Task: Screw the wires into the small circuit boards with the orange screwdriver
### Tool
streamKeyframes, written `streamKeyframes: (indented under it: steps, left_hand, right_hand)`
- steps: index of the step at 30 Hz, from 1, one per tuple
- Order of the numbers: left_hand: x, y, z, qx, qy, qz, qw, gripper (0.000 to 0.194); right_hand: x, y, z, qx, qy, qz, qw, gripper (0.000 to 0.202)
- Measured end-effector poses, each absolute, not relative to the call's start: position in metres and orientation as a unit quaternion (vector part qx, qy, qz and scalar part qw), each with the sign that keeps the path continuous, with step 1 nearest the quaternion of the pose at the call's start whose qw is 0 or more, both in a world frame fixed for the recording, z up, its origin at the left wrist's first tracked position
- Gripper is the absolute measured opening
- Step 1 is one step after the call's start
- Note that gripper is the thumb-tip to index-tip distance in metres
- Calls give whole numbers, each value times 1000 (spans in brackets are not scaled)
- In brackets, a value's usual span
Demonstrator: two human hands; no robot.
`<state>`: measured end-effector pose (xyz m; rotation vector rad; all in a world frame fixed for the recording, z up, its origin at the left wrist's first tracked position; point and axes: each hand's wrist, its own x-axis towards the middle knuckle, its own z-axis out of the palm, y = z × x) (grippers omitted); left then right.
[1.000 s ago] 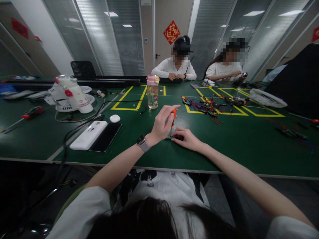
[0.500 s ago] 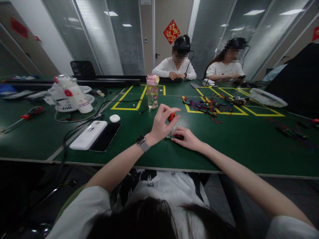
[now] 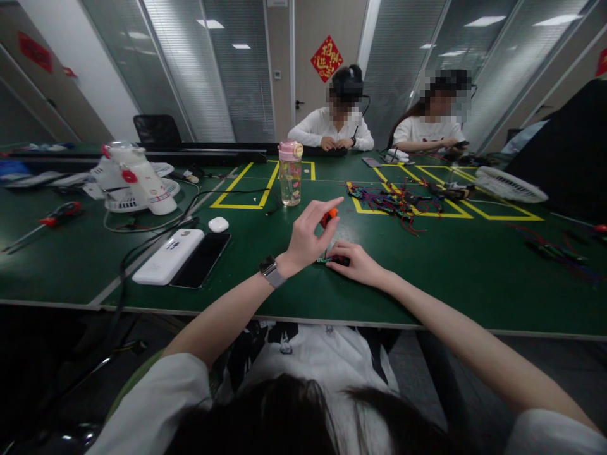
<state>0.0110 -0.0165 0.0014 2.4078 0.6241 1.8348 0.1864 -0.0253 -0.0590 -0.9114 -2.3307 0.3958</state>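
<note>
Screwdriver [image 3: 329, 217] with orange handle upright, the left hand [image 3: 308, 237] curling its grip round it, shaft down at a small green circuit board [image 3: 323, 260], and the right hand [image 3: 355, 263] pinches that board on the green desk [image 3: 455, 272]!

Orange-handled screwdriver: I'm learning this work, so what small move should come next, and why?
Probably a slight twist of the screwdriver: the left hand curls around it, it points down at the green board, and the right hand rests beside that board.
</note>
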Motion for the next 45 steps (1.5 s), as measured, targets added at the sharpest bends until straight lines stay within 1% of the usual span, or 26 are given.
streamKeyframes:
  steps: [3, 6, 8, 12, 14, 22, 26, 31, 35, 42, 45]
  left_hand:
    - [11, -16, 2, 767, 201, 609, -11, 21]
    - [10, -16, 3, 768, 196, 610, -14, 20]
    - [10, -17, 3, 774, 194, 603, 2, 22]
    - [9, -18, 3, 779, 184, 599, 30, 33]
    - [9, -18, 2, 776, 179, 605, 27, 33]
    - [11, -17, 1, 757, 185, 626, -29, 19]
    - [11, -17, 2, 755, 178, 630, -32, 17]
    - [10, -19, 1, 772, 189, 606, -3, 31]
    - [11, -19, 1, 783, 187, 593, 5, 34]
    - [11, -17, 2, 757, 203, 619, -46, 18]
    - [11, -17, 2, 751, 194, 629, -50, 16]
  right_hand:
    - [187, -24, -60, -344, -877, 147, 303, 12]
    - [187, -24, -60, -344, -876, 149, 303, 12]
    - [186, -24, -60, -344, -876, 152, 301, 12]
    - [186, -25, -59, -340, -879, 151, 297, 13]
    - [186, -25, -58, -339, -880, 152, 297, 13]
    - [186, -24, -61, -341, -876, 152, 304, 12]
    - [187, -24, -61, -343, -876, 152, 303, 12]
    - [187, -24, -60, -339, -877, 155, 303, 12]
    - [186, -25, -58, -340, -878, 150, 300, 12]
    - [187, -24, -60, -343, -879, 143, 299, 12]
    - [187, -24, -61, -347, -878, 143, 299, 13]
